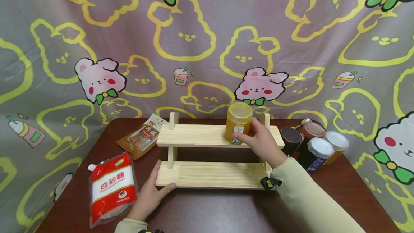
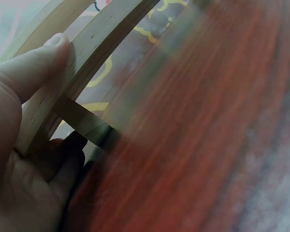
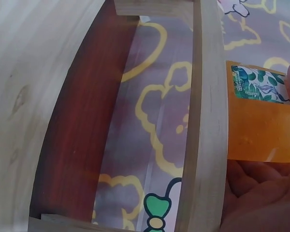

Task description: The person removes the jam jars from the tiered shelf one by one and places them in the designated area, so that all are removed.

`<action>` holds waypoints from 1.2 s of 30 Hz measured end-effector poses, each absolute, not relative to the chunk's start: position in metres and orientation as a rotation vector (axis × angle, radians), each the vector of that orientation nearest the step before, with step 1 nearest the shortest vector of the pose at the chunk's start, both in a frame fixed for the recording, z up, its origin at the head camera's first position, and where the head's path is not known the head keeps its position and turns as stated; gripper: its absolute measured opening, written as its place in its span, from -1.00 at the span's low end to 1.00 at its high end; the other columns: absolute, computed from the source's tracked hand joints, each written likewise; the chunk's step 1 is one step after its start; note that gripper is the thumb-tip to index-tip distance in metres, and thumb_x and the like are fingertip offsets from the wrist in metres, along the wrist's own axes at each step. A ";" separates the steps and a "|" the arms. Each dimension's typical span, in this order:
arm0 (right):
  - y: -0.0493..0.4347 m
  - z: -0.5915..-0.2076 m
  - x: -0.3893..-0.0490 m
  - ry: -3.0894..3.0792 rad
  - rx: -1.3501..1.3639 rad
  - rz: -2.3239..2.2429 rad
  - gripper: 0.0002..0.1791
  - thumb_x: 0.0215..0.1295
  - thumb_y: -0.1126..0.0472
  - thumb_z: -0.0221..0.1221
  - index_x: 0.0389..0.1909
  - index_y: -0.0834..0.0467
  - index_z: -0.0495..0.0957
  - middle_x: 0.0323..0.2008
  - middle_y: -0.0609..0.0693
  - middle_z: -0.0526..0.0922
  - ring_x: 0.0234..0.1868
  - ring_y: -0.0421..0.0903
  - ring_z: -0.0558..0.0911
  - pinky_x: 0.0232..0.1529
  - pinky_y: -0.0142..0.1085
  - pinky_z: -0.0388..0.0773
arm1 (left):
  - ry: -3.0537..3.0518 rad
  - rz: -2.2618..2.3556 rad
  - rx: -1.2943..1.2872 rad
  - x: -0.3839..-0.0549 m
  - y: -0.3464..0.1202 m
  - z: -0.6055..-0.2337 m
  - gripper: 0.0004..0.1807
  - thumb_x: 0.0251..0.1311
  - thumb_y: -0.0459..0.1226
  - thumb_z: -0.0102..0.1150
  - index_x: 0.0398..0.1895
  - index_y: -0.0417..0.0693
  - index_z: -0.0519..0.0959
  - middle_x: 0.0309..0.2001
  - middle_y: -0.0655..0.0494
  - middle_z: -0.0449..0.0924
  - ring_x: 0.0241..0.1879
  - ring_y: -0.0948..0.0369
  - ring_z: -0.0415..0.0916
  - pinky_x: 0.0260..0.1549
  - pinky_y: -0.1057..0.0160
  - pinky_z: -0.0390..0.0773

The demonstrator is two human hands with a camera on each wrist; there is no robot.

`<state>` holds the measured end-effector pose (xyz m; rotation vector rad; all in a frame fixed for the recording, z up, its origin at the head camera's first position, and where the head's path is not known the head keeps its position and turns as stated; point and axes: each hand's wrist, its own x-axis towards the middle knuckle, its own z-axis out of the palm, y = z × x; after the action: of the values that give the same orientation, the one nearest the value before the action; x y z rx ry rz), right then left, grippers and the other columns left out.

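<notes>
A two-tier pale wooden rack [image 1: 213,173] stands on the table. My right hand [image 1: 266,142] grips an amber-filled jar [image 1: 234,127] with a clear lid, upright at the upper shelf [image 1: 191,135], right of its middle. In the right wrist view the jar [image 3: 261,130] shows a green leafy label beyond the shelf edge, fingers behind it. My left hand [image 1: 147,197] holds the left end of the lower shelf, thumb on top. The left wrist view has the thumb [image 2: 43,60] against the wood [image 2: 77,67] and the other fingers beneath, partly in shadow.
Left of the rack lie a red-and-white sugar pouch [image 1: 113,190] and a brown packet [image 1: 140,137]. Several jars cluster at the right, including a white-lidded dark jar [image 1: 315,154] and a dark-topped jar [image 1: 290,139] close to the rack. A patterned curtain [image 1: 200,71] hangs behind the table [image 1: 220,211].
</notes>
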<state>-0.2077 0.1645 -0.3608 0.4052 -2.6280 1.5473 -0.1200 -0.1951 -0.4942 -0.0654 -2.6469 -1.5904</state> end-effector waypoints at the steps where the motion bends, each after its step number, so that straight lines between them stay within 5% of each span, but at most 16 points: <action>1: 0.164 -0.360 -0.208 -2.637 0.405 1.543 -0.26 0.21 -0.02 0.41 0.37 0.03 0.36 0.19 0.09 0.57 0.16 0.07 0.59 0.18 0.01 0.54 | -2.649 -1.591 -0.064 -0.120 -0.195 -0.494 0.14 0.12 -0.08 0.48 0.61 -0.15 -0.06 0.48 -0.34 0.14 0.46 -0.19 0.08 0.38 -0.27 0.07; 36: 0.139 -0.358 -0.213 -2.676 0.532 1.526 -0.29 0.26 0.01 0.37 0.39 0.03 0.34 0.20 0.09 0.57 0.17 0.06 0.59 0.18 0.02 0.53 | -2.655 -1.630 -0.022 -0.122 -0.197 -0.496 0.17 0.08 -0.07 0.51 0.62 -0.11 -0.07 0.50 -0.31 0.11 0.47 -0.18 0.06 0.38 -0.27 0.05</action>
<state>-0.2130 0.1394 -0.3581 0.5318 -2.6759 1.5256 -0.1220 -0.1966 -0.4964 -0.0223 -2.6546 -1.6303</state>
